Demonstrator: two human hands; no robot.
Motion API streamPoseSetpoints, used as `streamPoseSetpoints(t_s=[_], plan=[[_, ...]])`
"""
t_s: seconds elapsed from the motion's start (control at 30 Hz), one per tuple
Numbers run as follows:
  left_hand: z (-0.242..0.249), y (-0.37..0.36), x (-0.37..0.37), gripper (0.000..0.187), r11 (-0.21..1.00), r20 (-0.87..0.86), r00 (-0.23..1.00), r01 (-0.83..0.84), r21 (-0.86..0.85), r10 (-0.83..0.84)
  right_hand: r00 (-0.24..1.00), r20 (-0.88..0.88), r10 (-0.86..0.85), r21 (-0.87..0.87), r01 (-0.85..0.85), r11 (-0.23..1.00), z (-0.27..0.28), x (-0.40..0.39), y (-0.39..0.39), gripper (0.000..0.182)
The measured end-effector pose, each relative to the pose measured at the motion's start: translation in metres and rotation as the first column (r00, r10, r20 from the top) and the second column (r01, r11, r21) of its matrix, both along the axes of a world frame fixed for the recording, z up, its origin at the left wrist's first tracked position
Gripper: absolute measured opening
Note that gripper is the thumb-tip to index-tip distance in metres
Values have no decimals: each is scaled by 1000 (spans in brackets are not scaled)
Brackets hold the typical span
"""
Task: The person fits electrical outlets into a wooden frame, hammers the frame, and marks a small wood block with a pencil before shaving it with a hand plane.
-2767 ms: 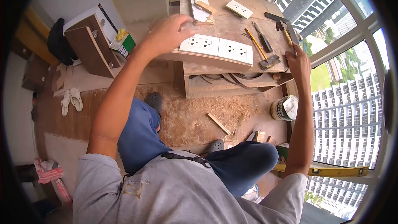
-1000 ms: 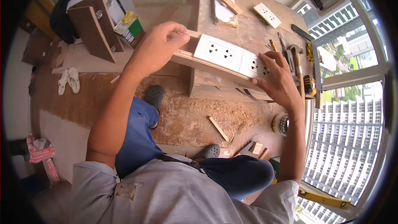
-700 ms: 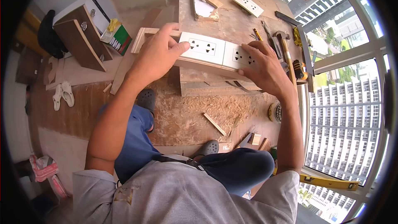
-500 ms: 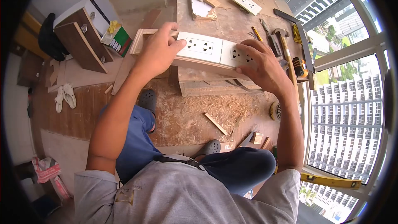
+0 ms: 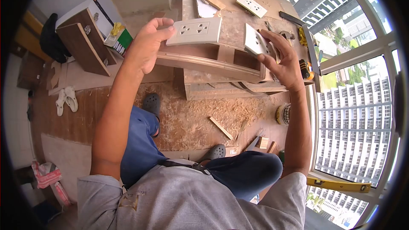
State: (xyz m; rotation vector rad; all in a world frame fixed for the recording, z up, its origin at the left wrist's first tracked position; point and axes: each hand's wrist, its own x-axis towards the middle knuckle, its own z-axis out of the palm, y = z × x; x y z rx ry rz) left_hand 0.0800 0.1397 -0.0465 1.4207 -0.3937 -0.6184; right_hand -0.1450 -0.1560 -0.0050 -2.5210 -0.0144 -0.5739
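My left hand [image 5: 149,42] is closed on the left end of a white double socket plate [image 5: 195,31], lifted above a long wooden box [image 5: 208,64]. A second white socket plate [image 5: 254,42], tilted steeply, is gripped by my right hand [image 5: 283,57] over the box's right end. Open compartments with a crosspiece between them show in the box below the plates. The box lies along the near edge of the dusty workbench [image 5: 234,30]; its left part is hidden behind my left hand and the plate.
On the bench are a third socket plate [image 5: 252,6], a wood offcut [image 5: 212,1] on a white piece, and tools at the right, among them a tape measure [image 5: 306,69]. Wood shavings [image 5: 191,115] cover the floor. Brown panels [image 5: 81,47] stand at left; windows at right.
Both socket plates have come up off the wooden box, exposing its compartments. The left one rose with my left hand; the right one tilted in my right hand.
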Motion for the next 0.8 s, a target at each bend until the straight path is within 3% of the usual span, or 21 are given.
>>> streamPoseSetpoints(t_s=[0.07,0.1,0.17,0.33,0.4,0.6,0.67,0.73,0.77,0.8], plan=[[-1,0,3,28,996,-55,998,5,-89,-10,997,36,-66,252,55,966,-11,3,-16,60],[1,-2,3,28,996,-52,999,7,-93,-12,989,93,-116,86,108,990,-4,6,-15,53],[9,-7,1,27,983,-67,996,-66,-173,55,985,112,-134,15,133,991,4,11,-23,52],[40,-62,27,27,976,76,981,-168,-140,180,960,128,-249,-203,271,941,23,34,-42,49],[36,-97,51,28,993,159,981,-109,-38,114,945,125,-303,-130,318,939,15,47,-60,47],[14,-214,86,23,990,131,981,-143,3,141,895,143,-423,-247,446,860,-20,86,-114,45],[-2,-259,100,20,962,235,934,-271,-23,269,790,166,-591,-251,613,749,-30,101,-122,50],[0,-297,113,17,938,184,922,-347,-4,342,755,177,-631,-217,656,723,-32,111,-133,53],[-6,-308,111,15,906,133,901,-421,35,413,726,138,-674,-212,686,696,-31,116,-138,52],[7,-309,101,13,853,182,875,-480,207,448,695,91,-713,-206,714,669,-34,122,-142,52]])
